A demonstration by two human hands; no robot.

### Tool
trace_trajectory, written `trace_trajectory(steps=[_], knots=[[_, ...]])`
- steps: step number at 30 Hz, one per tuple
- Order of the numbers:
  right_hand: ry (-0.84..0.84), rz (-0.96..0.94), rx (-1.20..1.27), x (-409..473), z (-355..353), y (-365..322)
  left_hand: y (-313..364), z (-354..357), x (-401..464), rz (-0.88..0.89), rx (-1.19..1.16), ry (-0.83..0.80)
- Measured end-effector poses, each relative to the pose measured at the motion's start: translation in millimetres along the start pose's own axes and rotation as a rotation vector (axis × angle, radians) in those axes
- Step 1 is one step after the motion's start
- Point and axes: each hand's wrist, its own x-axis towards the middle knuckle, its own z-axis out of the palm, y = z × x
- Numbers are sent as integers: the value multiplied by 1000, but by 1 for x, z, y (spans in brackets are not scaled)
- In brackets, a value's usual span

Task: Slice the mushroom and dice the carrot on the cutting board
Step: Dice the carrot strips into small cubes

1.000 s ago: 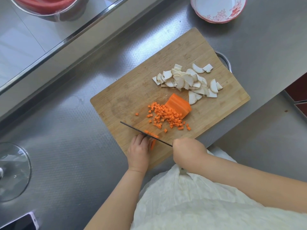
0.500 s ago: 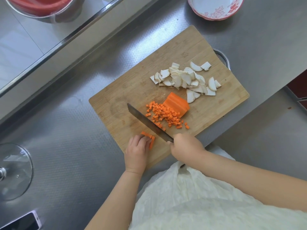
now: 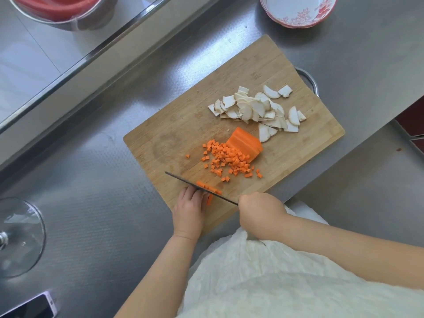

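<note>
Half a second ago the knife (image 3: 202, 188) lay flat; now it stands on edge, cutting carrot strips (image 3: 207, 189) pinned under the left hand (image 3: 189, 206). Right hand (image 3: 260, 211) grips its handle. Beyond the hands on the cutting board (image 3: 174, 125) lie diced carrot (image 3: 229, 160), an uncut carrot chunk (image 3: 245, 143) and mushroom slices (image 3: 257, 110), so dicing remains unfinished.

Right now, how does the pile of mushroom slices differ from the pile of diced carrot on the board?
The mushroom slices are pale, flat, curved pieces, while the diced carrot is bright orange and cut into tiny cubes. The mushroom slices overlap in a heap on the far side of the cutting board; the diced carrot lies scattered nearer the person, against an uncut carrot chunk. Both rest on the same board, untouched by either hand.
</note>
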Motion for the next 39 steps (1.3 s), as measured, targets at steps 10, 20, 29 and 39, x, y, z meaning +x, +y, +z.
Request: trace_trajectory(steps=[10, 20, 29, 39], knots=[[4, 98, 261, 27, 6, 1, 0, 0, 0, 12, -1, 10], [133, -74, 196, 17, 15, 11, -2, -1, -6, -25, 14, -43], [34, -54, 42, 12, 11, 1, 1, -5, -4, -11, 19, -22], [-2, 25, 107, 24, 12, -9, -5, 1, -6, 2, 1, 9]])
